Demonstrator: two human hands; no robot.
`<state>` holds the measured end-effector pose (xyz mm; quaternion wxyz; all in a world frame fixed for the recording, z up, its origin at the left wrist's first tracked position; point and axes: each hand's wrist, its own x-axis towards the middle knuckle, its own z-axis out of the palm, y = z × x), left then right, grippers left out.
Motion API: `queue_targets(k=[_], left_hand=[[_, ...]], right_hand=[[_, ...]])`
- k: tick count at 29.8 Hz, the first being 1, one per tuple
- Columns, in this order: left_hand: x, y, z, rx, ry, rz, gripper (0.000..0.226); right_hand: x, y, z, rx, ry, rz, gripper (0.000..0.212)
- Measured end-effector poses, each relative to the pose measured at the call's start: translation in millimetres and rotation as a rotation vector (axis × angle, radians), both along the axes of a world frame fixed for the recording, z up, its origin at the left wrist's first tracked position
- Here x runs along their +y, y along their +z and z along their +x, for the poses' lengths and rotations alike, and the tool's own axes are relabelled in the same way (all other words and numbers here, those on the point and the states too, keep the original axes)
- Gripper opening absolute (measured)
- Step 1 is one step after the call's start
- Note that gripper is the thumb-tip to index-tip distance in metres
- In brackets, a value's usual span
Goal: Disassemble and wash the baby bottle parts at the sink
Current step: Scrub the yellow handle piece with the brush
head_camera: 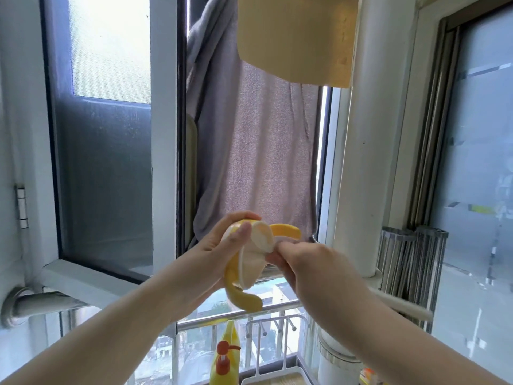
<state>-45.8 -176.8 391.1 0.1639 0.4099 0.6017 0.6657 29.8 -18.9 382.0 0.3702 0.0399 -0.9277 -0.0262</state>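
While both hands are raised before the window, they grip a yellow-handled, pale translucent baby bottle part (251, 255).

Left hand (219, 251) curls around its rounded top, thumb pressed on the side; right hand (302, 266) pinches the part's right edge just under one curved yellow handle. Below the hands stand a yellow pump bottle with orange nozzle (225, 354) and a white wire rack (273, 340); beyond them hangs a grey-pink towel (258, 151).
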Motion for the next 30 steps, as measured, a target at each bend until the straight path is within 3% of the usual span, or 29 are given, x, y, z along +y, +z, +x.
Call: queue_targets(k=[5,7,8,9,11,12,13,15,17,19,23,26,30], left_hand=[[-2.3,-8.2,-6.5,0.213,0.05,0.025,0.033],[-4.5,-9.1,-8.4,0.277,0.055,0.001,0.045],[-4.8,-9.8,-9.6,0.284,0.057,-0.022,0.048],[-4.7,-10.7,-11.0,0.275,0.06,-0.053,0.048],[-5.1,-11.8,-13.7,0.221,0.065,-0.116,0.042],[-5.3,-11.8,-14.5,0.192,0.064,-0.146,0.038],[-5.0,-10.3,-14.9,0.172,0.066,-0.163,0.037],[-4.5,-5.3,-13.0,0.168,0.084,-0.156,0.045],[-3.5,-3.1,-9.7,0.228,0.085,-0.115,0.042],[-4.3,-4.0,-8.2,0.321,0.072,-0.083,0.037],[-8.0,-12.2,-13.5,0.418,0.079,-0.075,0.076],[-8.8,-16.4,-15.1,0.386,0.1,-0.125,0.09],[-5.8,-18.9,-14.9,0.271,0.082,-0.174,0.09]], right_hand=[[-13.2,12.5,9.5,-0.694,0.239,-0.972,0.039],[-13.3,14.1,12.7,-0.834,0.294,-1.207,0.041],[-9.8,11.4,11.8,-0.818,0.266,-1.132,0.041],[-4.6,7.7,9.9,-0.713,0.192,-0.886,0.041],[9.8,6.1,5.8,-0.313,0.01,-0.159,0.042],[16.7,5.6,5.0,-0.121,-0.055,0.083,0.041],[20.1,5.8,5.7,0.012,-0.08,0.224,0.039],[19.6,4.3,4.8,0.107,-0.069,0.273,0.034],[15.2,-0.7,1.0,0.038,0.001,0.106,0.042],[6.6,-3.3,2.7,-0.209,0.091,-0.228,0.045],[-3.8,2.8,13.2,-0.71,0.29,-0.936,0.039],[1.0,7.7,15.4,-0.748,0.395,-1.207,0.039],[4.4,5.7,15.5,-0.735,0.442,-1.323,0.038]])
